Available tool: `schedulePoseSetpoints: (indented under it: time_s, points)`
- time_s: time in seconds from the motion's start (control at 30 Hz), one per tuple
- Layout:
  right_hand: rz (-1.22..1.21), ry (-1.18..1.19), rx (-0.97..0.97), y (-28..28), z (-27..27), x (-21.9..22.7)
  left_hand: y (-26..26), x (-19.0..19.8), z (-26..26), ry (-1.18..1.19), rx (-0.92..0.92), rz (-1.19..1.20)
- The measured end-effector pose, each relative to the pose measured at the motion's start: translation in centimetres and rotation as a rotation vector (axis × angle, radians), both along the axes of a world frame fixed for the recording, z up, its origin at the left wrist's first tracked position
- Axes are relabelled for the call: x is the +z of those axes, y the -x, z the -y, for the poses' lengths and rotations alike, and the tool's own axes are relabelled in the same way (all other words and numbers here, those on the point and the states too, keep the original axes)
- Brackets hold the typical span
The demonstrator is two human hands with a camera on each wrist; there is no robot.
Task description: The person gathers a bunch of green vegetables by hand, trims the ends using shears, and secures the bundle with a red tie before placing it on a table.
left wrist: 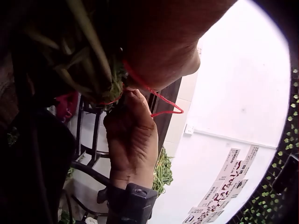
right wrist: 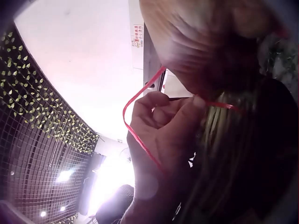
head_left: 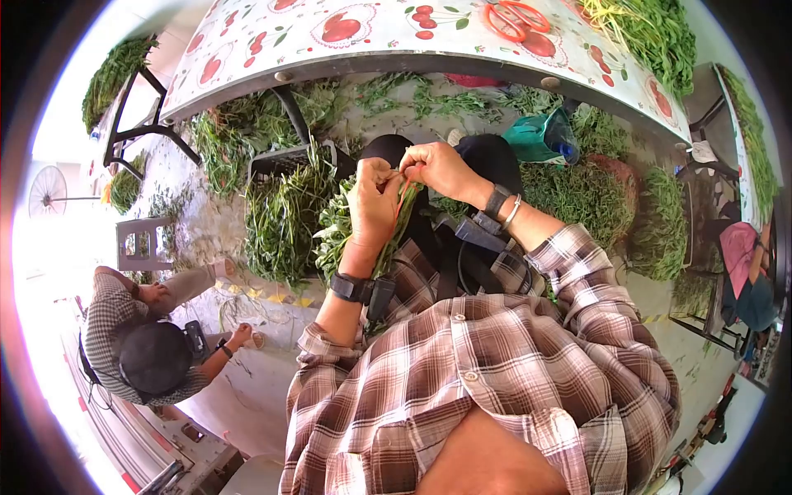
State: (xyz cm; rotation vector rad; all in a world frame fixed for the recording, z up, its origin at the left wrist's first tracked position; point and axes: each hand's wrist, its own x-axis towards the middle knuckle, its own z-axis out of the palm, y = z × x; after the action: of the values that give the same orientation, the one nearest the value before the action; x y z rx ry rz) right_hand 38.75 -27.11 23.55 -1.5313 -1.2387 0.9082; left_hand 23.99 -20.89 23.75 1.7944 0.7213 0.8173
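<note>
Over the lap, a bundle of leafy green stems lies along the left hand. Its cut stems show close up in the right wrist view, with a thin red string drawn across them. Thumb and fingers of the left hand pinch the string at the bundle. The right hand meets it there, its fingertips pinching the string too. A loop of red string sticks out beyond the hands in the left wrist view. Part of the string is hidden behind the fingers.
A cherry-print table stands in front, with orange-handled scissors on it. A dark crate with greens is left of the knees. Greens and a teal bag lie right. Another person sits at left near a grey stool.
</note>
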Motion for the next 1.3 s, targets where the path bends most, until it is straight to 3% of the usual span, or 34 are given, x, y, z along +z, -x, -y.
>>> schedulePoseSetpoints:
  time_s: [0.2,0.43,0.67,0.87,0.93,1.03,1.13,1.2,1.3]
  points:
    - [-0.038,-0.110,0.065,-0.2,-0.5,-0.3,0.4,0.4,-0.2,-0.029,0.027,-0.024]
    - [-0.028,-0.061,0.138,-0.7,-0.5,0.5,0.4,-0.3,-0.5,-0.033,0.002,0.042]
    - [-0.060,-0.071,0.001,0.2,-0.5,0.0,0.5,1.0,-0.4,-0.099,0.013,-0.063]
    - [-0.047,-0.100,-0.060,0.4,-0.3,-0.1,0.7,1.8,-0.1,-0.324,0.030,-0.171]
    - [-0.057,-0.091,-0.074,0.2,-0.2,-0.2,1.1,1.9,-0.3,-0.591,0.032,-0.281]
    - [-0.020,-0.064,-0.057,0.0,-0.2,-0.8,1.6,1.7,-0.4,-0.626,0.013,-0.289]
    - [-0.052,-0.128,-0.093,0.1,-0.2,-1.0,1.9,1.8,-0.4,-0.594,-0.028,-0.292]
    - [-0.217,0.006,-0.101,0.0,0.0,-0.8,2.0,1.7,-0.5,-0.596,-0.042,-0.292]
    - [-0.342,-0.017,-0.108,0.0,0.2,-1.0,2.0,1.8,-0.6,-0.582,-0.071,-0.312]
